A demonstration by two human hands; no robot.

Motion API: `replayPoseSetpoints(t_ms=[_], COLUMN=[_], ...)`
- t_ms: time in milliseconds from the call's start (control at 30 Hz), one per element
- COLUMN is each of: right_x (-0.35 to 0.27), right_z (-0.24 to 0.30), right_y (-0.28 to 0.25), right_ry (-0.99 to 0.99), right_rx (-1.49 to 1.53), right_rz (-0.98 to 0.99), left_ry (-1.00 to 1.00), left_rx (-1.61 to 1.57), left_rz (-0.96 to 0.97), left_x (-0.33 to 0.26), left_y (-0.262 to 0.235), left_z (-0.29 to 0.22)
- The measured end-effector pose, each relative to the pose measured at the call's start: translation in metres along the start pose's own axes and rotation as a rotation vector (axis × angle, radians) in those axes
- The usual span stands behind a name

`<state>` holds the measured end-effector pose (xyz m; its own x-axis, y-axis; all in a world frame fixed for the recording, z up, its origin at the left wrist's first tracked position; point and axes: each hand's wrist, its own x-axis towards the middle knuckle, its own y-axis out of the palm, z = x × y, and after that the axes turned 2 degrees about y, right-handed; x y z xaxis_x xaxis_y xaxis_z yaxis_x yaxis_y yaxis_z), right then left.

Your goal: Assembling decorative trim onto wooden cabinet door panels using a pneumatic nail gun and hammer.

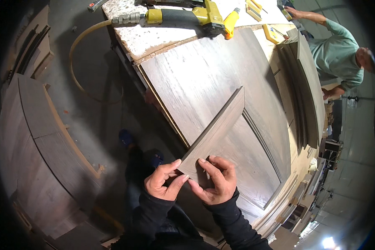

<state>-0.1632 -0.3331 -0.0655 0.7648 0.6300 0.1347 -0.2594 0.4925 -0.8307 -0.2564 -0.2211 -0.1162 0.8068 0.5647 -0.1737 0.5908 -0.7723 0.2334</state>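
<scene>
A grey-brown wood-grain mitred frame [221, 121] lies at a slant over a large flat panel of matching finish [183, 75], its near corner reaching toward me past the panel's edge. My left hand [164, 180] pinches that corner between thumb and fingers. Close beside it, my right hand [217, 180] grips the near part of the frame, thumb at the edge and bent fingers on the upper face. The fingers hide part of the corner joint. Stepped grooves run along the inside of the frame's far side.
A yellow and black air nailer [183, 17] with a hose [77, 54] rests at the table's far end, beside a yellow-orange tool [231, 23]. Curved panels stand stacked [306, 87] on the right, near a co-worker in a green shirt [337, 52]. More panels [37, 154] are on the left.
</scene>
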Motion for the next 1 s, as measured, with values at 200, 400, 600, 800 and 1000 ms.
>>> replayPoseSetpoints(t_ms=[200, 400, 600, 800, 1000], right_x=[0.004, 0.003, 0.003, 0.0, 0.003], right_z=[0.004, 0.004, 0.003, 0.001, 0.002], right_y=[-0.001, -0.002, -0.002, 0.002, 0.001], right_ry=[-0.011, -0.071, -0.013, 0.011, -0.014], right_rx=[-0.008, -0.058, 0.007, 0.045, 0.015], right_rz=[-0.008, 0.03, 0.052, -0.049, -0.051], left_ry=[-0.004, -0.015, 0.142, 0.157, 0.141], left_rx=[-0.025, 0.002, 0.243, 0.298, 0.378], left_rz=[0.014, 0.004, -0.004, -0.026, -0.003], left_x=[0.002, 0.0, 0.014, 0.012, 0.014], left_y=[-0.002, -0.005, -0.017, -0.016, -0.019], left_z=[0.0, -0.002, -0.014, -0.02, -0.018])
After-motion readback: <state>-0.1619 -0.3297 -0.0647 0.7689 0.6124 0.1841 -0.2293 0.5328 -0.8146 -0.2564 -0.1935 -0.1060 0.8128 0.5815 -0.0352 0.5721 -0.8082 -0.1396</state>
